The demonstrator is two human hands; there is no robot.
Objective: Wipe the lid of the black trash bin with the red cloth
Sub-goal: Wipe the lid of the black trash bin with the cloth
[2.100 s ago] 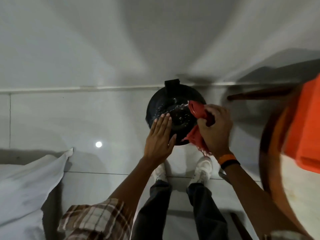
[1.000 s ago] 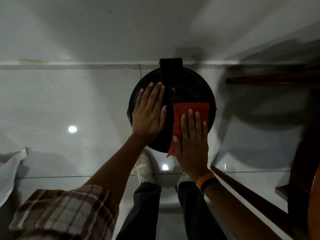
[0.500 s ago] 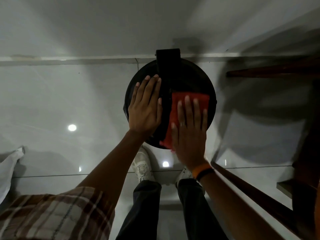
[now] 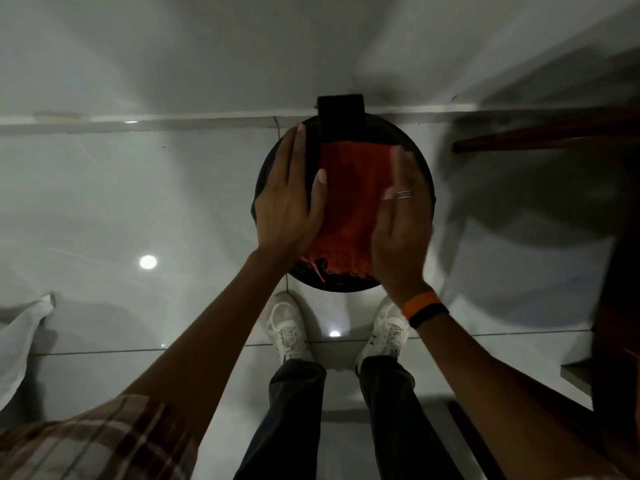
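The floor is pale glossy tile, with ceiling lights mirrored in it; a white wall rises behind, meeting it at a low skirting; dark wooden furniture fills the right edge, its shadow spread over the tiles; a white sheet hangs in at the lower left. The bin stands on the floor against the wall, just ahead of two white shoes; only its round black lid shows from above, with a black hinge block at the far edge. The cloth lies spread flat over the middle of the lid, from just below the hinge to the near rim, where its frayed fringe trails; it sits between the two hands and is partly under each. The left hand lies flat and open on the lid's left part, fingers together, thumb on the cloth's left edge; the right hand, blurred, lies flat and open on the cloth's right side, fingers straight, gripping nothing; it wears a ring, and an orange and black band circles the wrist. A plaid sleeve covers the left upper arm.
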